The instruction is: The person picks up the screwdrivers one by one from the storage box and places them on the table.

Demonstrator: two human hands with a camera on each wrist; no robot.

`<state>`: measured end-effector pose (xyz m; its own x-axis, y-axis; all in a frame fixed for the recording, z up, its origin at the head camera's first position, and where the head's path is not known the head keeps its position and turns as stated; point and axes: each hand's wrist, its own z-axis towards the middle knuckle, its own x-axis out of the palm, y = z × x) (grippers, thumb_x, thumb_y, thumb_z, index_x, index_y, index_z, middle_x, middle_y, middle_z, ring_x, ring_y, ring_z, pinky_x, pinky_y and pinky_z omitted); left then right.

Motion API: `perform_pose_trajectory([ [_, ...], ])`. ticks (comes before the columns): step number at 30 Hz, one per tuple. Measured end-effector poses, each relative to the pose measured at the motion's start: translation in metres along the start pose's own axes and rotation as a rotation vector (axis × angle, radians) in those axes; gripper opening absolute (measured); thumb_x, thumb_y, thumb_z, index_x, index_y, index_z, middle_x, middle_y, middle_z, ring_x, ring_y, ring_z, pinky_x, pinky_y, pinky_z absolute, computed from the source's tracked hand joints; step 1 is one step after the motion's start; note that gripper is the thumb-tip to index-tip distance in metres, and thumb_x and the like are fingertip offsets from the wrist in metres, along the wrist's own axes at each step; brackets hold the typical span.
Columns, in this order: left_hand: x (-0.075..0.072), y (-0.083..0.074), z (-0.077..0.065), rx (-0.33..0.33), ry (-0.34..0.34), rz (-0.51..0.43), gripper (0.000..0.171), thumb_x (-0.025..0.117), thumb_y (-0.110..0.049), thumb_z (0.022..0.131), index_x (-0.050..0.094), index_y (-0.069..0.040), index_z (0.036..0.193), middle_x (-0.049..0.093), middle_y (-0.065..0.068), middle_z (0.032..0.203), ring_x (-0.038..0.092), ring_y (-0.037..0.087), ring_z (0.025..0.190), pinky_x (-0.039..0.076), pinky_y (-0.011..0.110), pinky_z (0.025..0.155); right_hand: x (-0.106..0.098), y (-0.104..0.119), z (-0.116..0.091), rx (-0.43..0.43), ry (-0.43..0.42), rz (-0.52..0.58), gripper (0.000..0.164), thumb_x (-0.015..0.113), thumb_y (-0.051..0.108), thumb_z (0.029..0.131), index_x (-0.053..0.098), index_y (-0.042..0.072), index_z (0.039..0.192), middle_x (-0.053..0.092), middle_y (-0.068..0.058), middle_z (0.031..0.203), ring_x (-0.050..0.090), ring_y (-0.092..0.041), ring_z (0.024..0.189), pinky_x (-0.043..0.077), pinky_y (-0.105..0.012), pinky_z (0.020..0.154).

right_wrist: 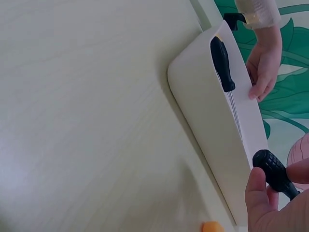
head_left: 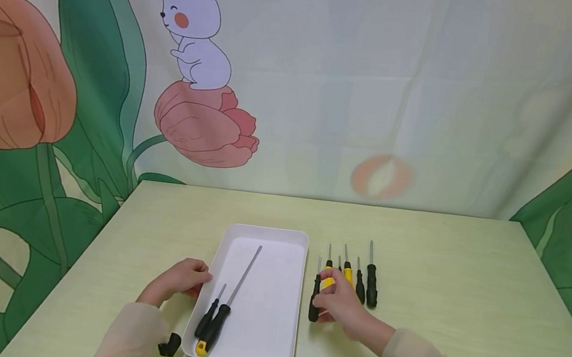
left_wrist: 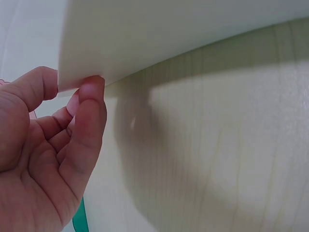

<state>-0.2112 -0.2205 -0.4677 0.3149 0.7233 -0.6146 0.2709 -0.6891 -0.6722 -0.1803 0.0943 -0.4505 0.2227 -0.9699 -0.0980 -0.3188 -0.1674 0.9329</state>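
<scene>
At the near middle of the table lies a white rectangular tray (head_left: 271,306). My left hand (head_left: 179,278) pinches its left rim; in the left wrist view the thumb and fingers lie on either side of the edge. Inside the tray, toward its left, are a long black screwdriver (head_left: 217,327) with a yellow handle end and a small black screwdriver (head_left: 206,318). To the right of the tray, my right hand (head_left: 345,308) holds a black-handled screwdriver (head_left: 315,299) between thumb and fingers, its shaft pointing away from me. The right wrist view shows its ribbed handle (right_wrist: 270,169) beside the tray wall.
Right of the tray, several screwdrivers lie roughly side by side, including a yellow-and-black one (head_left: 347,270), a small black one (head_left: 360,291) and a larger black one (head_left: 371,288). My right hand partly covers some. A printed cloth (head_left: 317,88) hangs behind the table (head_left: 463,293).
</scene>
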Motion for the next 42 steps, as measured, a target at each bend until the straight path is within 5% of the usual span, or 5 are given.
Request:
perform_pose_trajectory([
  [22,0.0,0.002,0.003,-0.023,0.001,0.019,0.015,0.051,-0.014,0.086,0.054,0.001,0.087,0.054,0.008,0.075,0.052,0.016,0.062,0.047,0.028,0.059,-0.048,0.002,0.006,-0.01,-0.025,-0.055,0.045,0.052,-0.006,0.076,0.037,0.004,0.118,0.048,-0.011,0.083,0.055,-0.02,0.063,0.05,-0.031,0.054],
  [42,0.001,0.0,0.004,-0.027,0.0,0.002,0.015,0.051,-0.014,0.085,0.054,0.0,0.086,0.054,0.008,0.075,0.052,0.016,0.062,0.047,0.027,0.059,-0.088,0.003,0.022,0.014,0.035,-0.029,0.049,0.052,-0.003,0.078,0.031,0.005,0.122,0.047,-0.006,0.081,0.052,-0.019,0.064,0.051,-0.032,0.058],
])
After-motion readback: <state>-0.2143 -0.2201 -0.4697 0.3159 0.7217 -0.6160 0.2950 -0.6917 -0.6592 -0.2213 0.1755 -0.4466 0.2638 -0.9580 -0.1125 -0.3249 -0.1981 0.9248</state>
